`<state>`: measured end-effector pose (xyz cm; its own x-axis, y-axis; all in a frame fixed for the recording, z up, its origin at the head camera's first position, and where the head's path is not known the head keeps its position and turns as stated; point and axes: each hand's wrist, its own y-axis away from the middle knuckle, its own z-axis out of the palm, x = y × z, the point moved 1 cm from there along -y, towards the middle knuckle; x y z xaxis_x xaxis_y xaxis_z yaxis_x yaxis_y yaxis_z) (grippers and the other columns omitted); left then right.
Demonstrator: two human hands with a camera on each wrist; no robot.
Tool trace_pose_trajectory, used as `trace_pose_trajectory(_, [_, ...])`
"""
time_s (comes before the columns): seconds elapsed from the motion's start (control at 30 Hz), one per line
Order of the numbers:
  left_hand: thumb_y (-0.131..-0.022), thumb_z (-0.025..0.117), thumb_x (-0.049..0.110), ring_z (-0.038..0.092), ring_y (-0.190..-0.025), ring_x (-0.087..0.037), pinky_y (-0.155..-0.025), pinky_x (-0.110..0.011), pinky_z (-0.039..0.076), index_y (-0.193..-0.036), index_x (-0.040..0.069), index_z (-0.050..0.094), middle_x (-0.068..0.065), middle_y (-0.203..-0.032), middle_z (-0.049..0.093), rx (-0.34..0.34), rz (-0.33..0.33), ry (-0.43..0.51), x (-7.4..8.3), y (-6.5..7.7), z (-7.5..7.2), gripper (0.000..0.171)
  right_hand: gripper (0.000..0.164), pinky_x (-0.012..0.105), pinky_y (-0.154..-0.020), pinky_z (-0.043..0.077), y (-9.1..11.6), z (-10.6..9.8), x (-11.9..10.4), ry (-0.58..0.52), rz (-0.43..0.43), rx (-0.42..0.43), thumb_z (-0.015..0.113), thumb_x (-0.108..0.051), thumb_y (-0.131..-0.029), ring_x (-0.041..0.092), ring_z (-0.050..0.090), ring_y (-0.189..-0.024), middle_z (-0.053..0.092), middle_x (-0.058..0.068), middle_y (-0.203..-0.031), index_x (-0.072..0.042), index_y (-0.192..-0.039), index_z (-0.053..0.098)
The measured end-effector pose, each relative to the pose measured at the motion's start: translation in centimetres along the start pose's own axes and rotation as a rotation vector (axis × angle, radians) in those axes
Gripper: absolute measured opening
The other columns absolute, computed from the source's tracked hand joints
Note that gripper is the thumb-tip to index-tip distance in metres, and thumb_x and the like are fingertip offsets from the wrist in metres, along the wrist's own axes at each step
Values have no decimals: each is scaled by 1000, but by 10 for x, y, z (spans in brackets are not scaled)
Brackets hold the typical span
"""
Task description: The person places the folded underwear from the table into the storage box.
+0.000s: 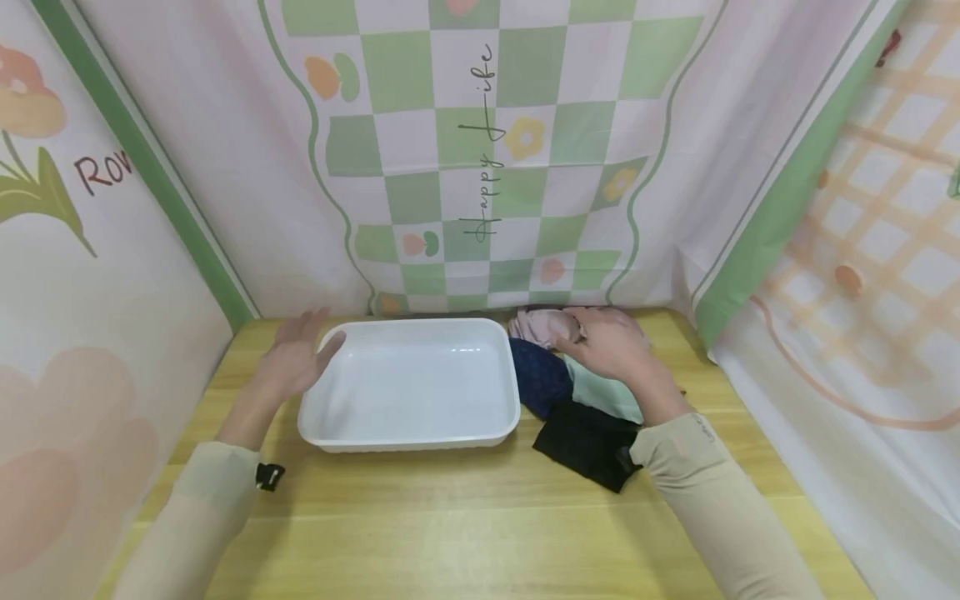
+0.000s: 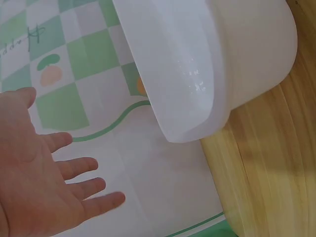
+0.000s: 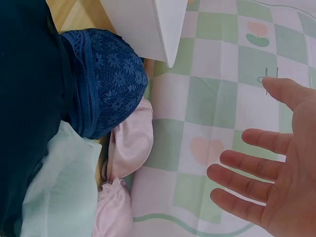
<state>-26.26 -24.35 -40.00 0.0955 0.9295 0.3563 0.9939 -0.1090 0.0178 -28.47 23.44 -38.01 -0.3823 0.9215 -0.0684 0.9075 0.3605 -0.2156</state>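
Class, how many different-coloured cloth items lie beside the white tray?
4: pink cloth at the back, navy cloth against the tray, mint cloth right of navy, black cloth in front. Others may be hidden underneath.

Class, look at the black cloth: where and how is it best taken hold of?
Probably a pinch on the near edge of the black cloth, coming from the person's side. It looks fairly flat, and that edge lies free on the table, whereas its far side meets the navy cup and mint cloth.

Glossy tray (image 1: 416, 383), lacy blue cloth (image 3: 112, 81)
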Motion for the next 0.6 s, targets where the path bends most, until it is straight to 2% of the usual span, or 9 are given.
trace_pose_trajectory(0.07, [-101,15,68,3,-150,-55,-113,-77,17,-162,14,6,-26,-166,3,-4,-6,-1,-1,1,1,82,62,52,-101,50,2,0,0,-4,3,1,57,-53,-96,38,64,-114,69,16,-125,-7,-137,58])
trace_pose_trajectory(0.27, [-100,13,69,5,-151,-52,-117,-73,15,-162,12,7,-25,-167,6,13,8,1,-4,2,3,84,59,50,-96,52,8,1,2,-36,-5,-9,58,-50,-97,32,66,-104,72,12,-111,-7,-138,58])
trace_pose_trajectory(0.43, [-102,16,65,9,-150,-52,-118,-71,16,-161,11,8,-25,-166,10,28,19,0,-7,4,5,80,56,52,-98,51,13,2,3,-113,2,-29,61,-42,-96,35,65,-110,69,16,-122,-4,-138,58])
trace_pose_trajectory(0.6, [-102,17,65,13,-148,-55,-112,-76,23,-161,10,10,-29,-164,13,33,10,9,-10,5,8,81,45,51,-91,53,18,2,3,-145,13,-31,64,-38,-95,32,66,-103,70,12,-112,-7,-127,63])
